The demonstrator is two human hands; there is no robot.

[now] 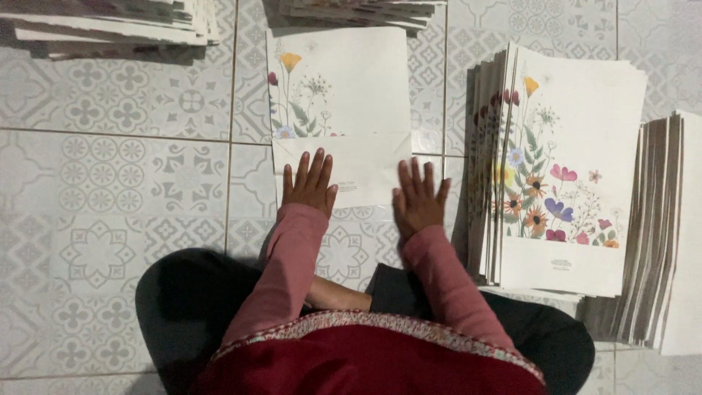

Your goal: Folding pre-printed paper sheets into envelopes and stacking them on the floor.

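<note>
A white paper bag with printed flowers (338,95) lies flat on the patterned tile floor (131,183) in front of me. Its bottom flap (358,164) is folded up over the lower part. My left hand (309,184) rests flat, fingers apart, on the left end of the flap. My right hand (419,199) presses flat on the right end of the same flap. Both arms wear pink sleeves. I sit cross-legged over dark trousers.
A tall stack of flat flowered bags (563,175) lies at my right, with another stack (665,234) further right. More stacks lie at the top left (110,25) and top centre (358,11).
</note>
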